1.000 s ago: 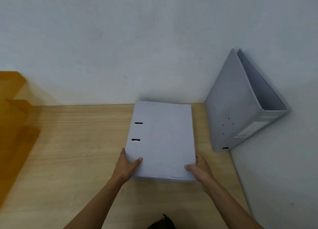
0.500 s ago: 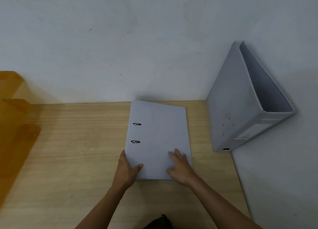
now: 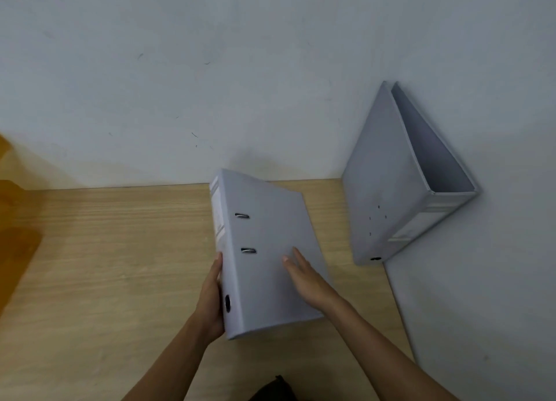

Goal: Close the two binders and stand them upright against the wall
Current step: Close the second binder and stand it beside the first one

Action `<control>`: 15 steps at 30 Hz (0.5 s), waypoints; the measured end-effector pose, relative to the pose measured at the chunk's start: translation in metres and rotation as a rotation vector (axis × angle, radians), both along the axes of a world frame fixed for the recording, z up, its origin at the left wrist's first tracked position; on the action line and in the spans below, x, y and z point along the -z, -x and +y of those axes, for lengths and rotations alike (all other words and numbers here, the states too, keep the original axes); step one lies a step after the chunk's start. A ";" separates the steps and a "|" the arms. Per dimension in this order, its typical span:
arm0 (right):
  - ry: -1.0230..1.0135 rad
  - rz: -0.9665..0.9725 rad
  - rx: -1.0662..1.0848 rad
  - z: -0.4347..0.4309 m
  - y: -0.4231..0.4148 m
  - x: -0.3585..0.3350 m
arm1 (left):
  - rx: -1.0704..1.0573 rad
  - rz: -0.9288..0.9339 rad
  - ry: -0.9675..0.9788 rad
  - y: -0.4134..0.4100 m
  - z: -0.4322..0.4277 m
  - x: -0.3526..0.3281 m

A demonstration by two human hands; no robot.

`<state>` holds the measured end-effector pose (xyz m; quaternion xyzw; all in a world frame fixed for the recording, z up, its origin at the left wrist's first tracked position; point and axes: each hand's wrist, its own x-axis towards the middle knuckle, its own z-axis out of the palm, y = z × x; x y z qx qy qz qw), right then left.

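While your left hand grips its spine and your right hand lies flat, fingers spread, on its cover, the closed grey lever-arch binder sits tilted between them.

Soft even light, slight motion blur

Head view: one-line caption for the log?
Both hands tip a closed grey binder up from the wooden desk; second binder stands in the corner.
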<state>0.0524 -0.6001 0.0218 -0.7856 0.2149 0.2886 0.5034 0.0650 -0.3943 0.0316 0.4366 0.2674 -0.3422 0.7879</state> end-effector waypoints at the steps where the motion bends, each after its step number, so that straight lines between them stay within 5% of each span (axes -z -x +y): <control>1: -0.024 -0.020 -0.005 0.000 -0.001 -0.007 | 0.004 -0.002 0.079 -0.001 -0.006 -0.009; 4: -0.029 -0.070 -0.013 0.005 -0.002 -0.024 | 0.102 -0.091 0.167 -0.008 -0.021 -0.028; 9: -0.132 -0.143 0.178 0.001 0.000 -0.022 | 0.351 -0.264 0.048 -0.009 -0.046 -0.065; 15: -0.254 -0.536 0.191 -0.014 0.014 -0.083 | 0.508 -0.582 -0.069 -0.004 -0.066 -0.084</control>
